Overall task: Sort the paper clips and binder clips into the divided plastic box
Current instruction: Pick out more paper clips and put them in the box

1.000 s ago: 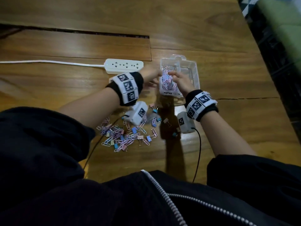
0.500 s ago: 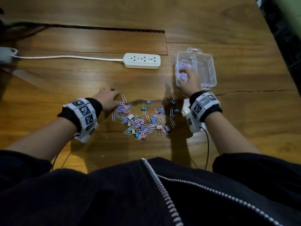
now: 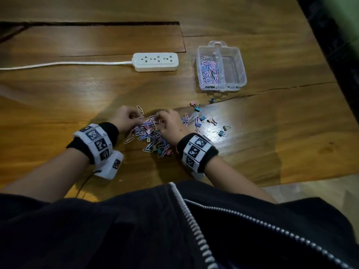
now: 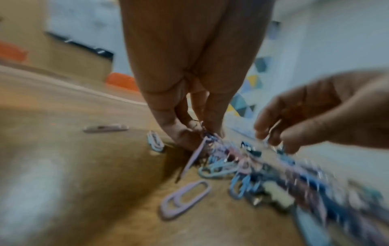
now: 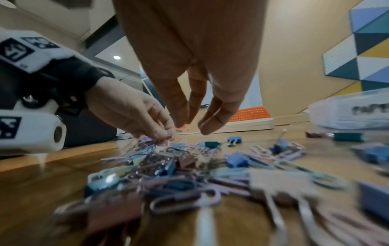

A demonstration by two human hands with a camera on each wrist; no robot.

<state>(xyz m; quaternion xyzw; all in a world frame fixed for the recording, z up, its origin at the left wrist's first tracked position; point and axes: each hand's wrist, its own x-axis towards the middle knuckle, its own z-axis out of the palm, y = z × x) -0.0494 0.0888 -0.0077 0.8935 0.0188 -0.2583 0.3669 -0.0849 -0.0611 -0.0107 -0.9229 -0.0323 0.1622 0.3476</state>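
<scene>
A clear divided plastic box [image 3: 241,61] stands at the far right; its left compartment holds pastel paper clips [image 3: 208,69] and its right compartment [image 3: 232,71] shows bare. A mixed pile of paper clips and binder clips [image 3: 153,137] lies in front of me. At the pile's far left edge, my left hand [image 3: 137,119] pinches a few paper clips [image 4: 207,139] off the wood. My right hand [image 5: 190,126] hovers just above the pile, thumb and fingers apart, with nothing between them. Loose binder clips [image 3: 203,119] lie scattered to the right of the pile.
A white power strip [image 3: 155,61] with its cable [image 3: 64,64] lies to the left of the box. The wooden table [image 3: 272,117] has a crack below the box and a seam at the back. The table's right edge drops off near the box.
Both hands have left the box and come back to the pile: the left first, then the right. The left hand now pinches paper clips.
</scene>
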